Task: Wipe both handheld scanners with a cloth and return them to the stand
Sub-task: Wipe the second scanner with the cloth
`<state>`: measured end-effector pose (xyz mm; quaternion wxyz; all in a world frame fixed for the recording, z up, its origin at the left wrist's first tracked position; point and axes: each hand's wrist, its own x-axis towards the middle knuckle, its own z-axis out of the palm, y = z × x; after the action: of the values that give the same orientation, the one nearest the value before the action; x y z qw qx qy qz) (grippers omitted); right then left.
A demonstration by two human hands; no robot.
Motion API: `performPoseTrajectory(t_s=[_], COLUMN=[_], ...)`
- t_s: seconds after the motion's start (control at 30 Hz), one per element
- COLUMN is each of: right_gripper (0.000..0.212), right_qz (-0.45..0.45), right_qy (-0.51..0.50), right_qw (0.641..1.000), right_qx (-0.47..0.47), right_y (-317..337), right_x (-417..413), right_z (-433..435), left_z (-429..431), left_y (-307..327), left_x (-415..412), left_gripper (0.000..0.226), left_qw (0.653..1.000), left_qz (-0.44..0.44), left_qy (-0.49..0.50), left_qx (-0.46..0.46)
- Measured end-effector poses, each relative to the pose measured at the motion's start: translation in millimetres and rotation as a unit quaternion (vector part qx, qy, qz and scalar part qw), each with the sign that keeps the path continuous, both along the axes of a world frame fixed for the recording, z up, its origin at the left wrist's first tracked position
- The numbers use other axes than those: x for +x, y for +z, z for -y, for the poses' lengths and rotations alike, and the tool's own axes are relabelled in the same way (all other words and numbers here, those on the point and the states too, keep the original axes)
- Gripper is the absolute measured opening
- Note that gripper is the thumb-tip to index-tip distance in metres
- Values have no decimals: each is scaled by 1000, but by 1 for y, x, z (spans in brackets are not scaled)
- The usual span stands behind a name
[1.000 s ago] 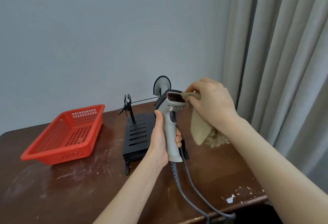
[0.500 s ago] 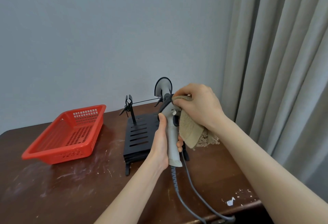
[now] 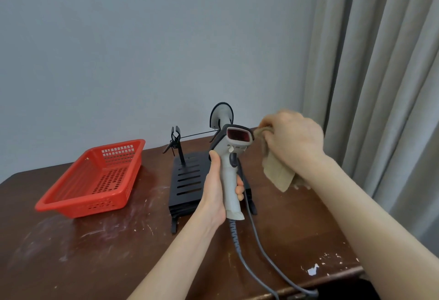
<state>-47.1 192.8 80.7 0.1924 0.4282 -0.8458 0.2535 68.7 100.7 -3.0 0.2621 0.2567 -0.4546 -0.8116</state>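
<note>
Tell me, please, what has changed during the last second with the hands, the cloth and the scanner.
The right hand drew the cloth to the right, off the head of the scanner, so the red window shows again. The cloth now lies at the head's right edge. The left hand keeps gripping the scanner. The red basket and the black stand stayed in place.
</note>
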Motion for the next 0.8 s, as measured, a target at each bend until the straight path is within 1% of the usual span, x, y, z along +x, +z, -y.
performPoseTrajectory(t_s=[0.07,0.13,0.17,0.2,0.27,0.4,0.47,0.57,0.67,0.8], right_gripper=[19,15,14,13,15,20,18,15,15,18], right_qz=[15,52,60,61,51,55,64,82,64,26], right_qy=[5,68,95,107,98,78,94,145,187,171], right_qw=[997,989,985,984,988,991,988,979,977,985], right_qx=[-69,-121,-129,-126,-111,-94,-101,-114,-77,-25], right_y=[-1,-1,-1,-2,-4,-8,-7,0,4,4], right_x=[-1,5,9,12,14,14,16,20,19,13], right_z=[-3,-3,-2,-1,2,5,8,10,7,1], left_z=[1,1,1,0,-2,-3,-2,-3,-1,1], left_y=[3,3,3,3,2,2,0,0,1,2], left_x=[0,1,0,0,-1,-1,-1,-2,-2,-1], left_gripper=[65,65,67,69,71,71,71,72,71,69], left_qw=[1000,999,999,999,999,999,999,998,998,998], left_qz=[-16,-24,-27,-29,-28,-16,-14,-16,-4,9], left_qy=[-6,-13,-17,-20,-26,-33,-35,-34,-28,-11], left_qx=[18,17,10,0,-20,-25,-39,-46,-47,-57])
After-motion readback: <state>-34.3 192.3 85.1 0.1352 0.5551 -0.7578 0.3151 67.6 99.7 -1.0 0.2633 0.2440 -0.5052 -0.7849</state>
